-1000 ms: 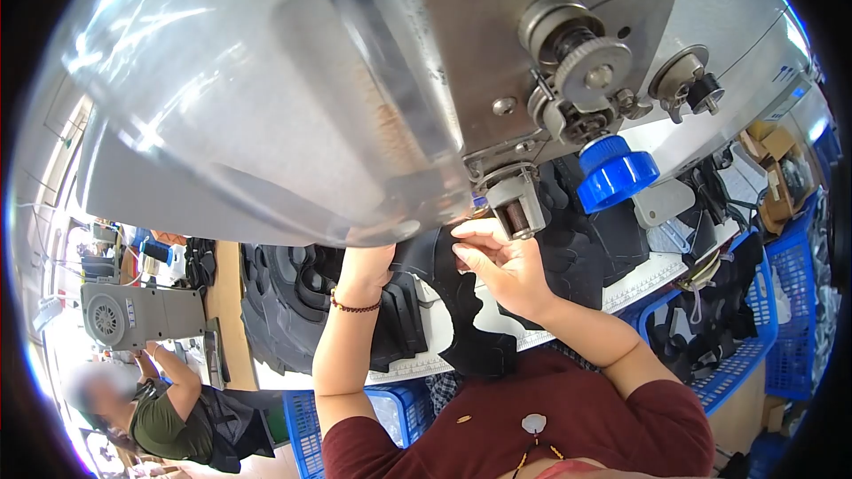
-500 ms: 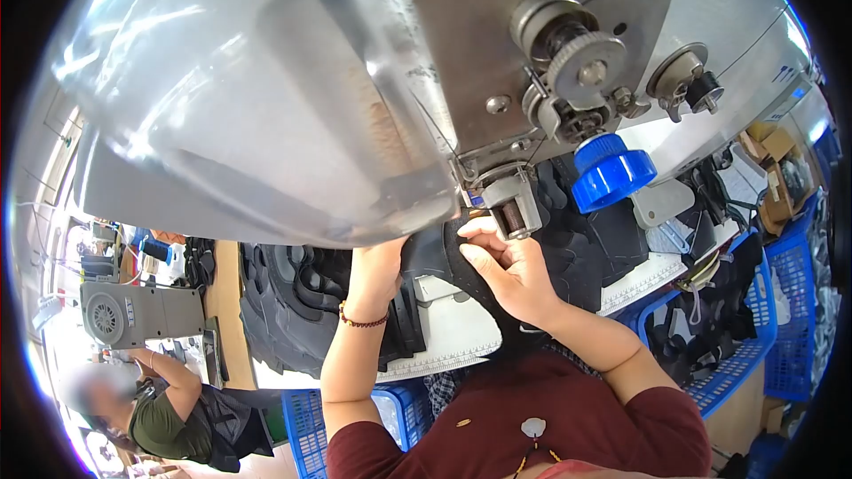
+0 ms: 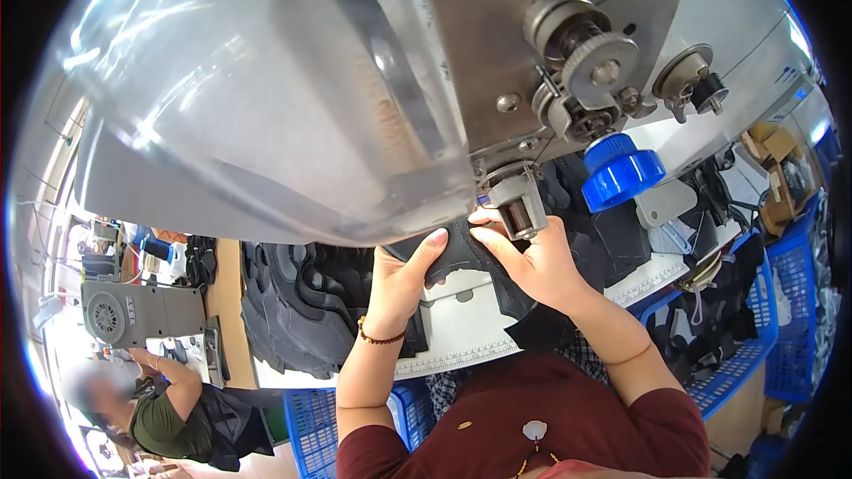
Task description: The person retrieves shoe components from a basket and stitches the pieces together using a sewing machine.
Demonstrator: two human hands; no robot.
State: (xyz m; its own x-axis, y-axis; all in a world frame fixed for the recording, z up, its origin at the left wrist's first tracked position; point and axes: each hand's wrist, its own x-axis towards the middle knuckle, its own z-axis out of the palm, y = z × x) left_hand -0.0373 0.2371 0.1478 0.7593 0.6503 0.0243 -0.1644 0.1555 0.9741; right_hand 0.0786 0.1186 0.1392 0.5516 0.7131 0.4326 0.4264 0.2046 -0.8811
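Note:
A black piece of material lies under the sewing machine's head, its tail hanging toward my lap. My left hand is closed on the left side of this piece, thumb on top and most fingers underneath. On the right, my right hand pinches the seam edge between thumb and fingers, right beside the presser area. The needle point itself is hidden behind the metal parts and the clear shield. A blue knob sticks out above my right hand.
Black cut pieces are piled left on the white table, with more at right. A ruler strip runs along the front edge. Blue baskets stand at right and below. A co-worker sits at far left beside another machine.
My left hand has come out from under the shield, its thumb now on top of the black piece. My right hand has shifted slightly right, and the piece's tail has swung right.

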